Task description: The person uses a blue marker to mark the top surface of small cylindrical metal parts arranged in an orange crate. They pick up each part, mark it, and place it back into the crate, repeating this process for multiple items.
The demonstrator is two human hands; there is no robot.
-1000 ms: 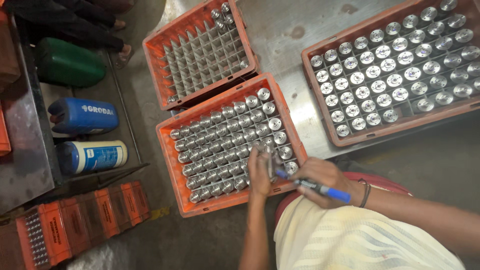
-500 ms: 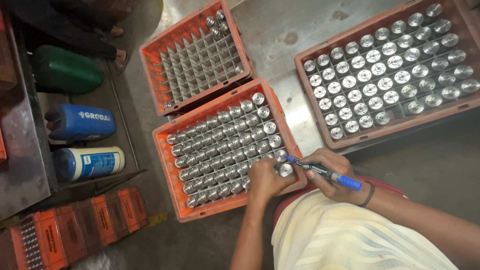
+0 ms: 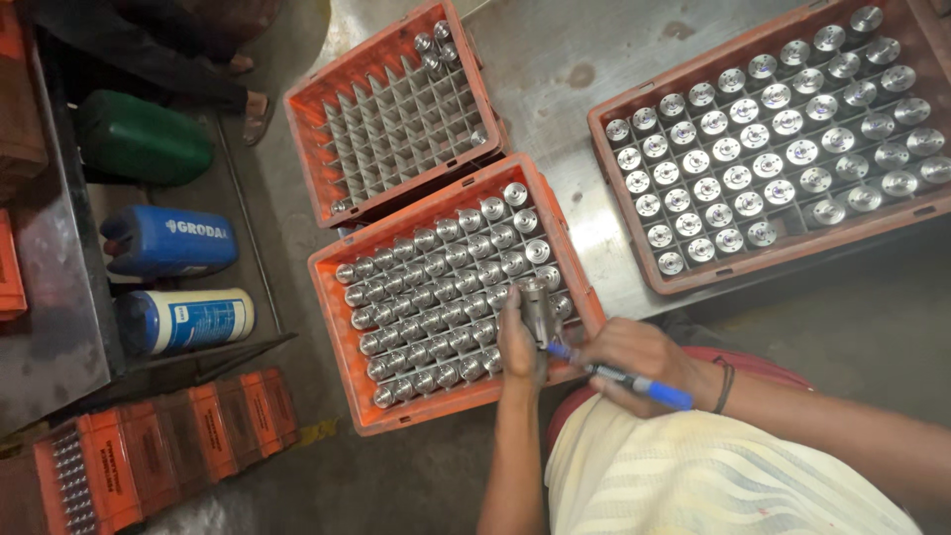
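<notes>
My left hand point(image 3: 519, 345) grips a shiny metal cylinder point(image 3: 536, 307), lifted upright just above the near edge of an orange crate point(image 3: 349, 315) packed with several like cylinders in a divider grid. My right hand point(image 3: 639, 359) holds a blue marker pen point(image 3: 634, 381) whose tip touches the base of that cylinder. Both hands hover over the crate's right near corner, above my lap in a pale striped cloth.
A second orange crate point(image 3: 319, 129) behind holds a mostly bare grid. A brown crate point(image 3: 619, 213) full of metal parts sits on the steel table point(image 3: 555, 59) at right. Green point(image 3: 139, 139), blue point(image 3: 168, 241) and white-blue point(image 3: 188, 319) canisters lie at left; stacked orange crates point(image 3: 168, 436) below.
My left hand has raised one cylinder out of the crate, and the pen in my right hand has come up against it. The view has shifted slightly.
</notes>
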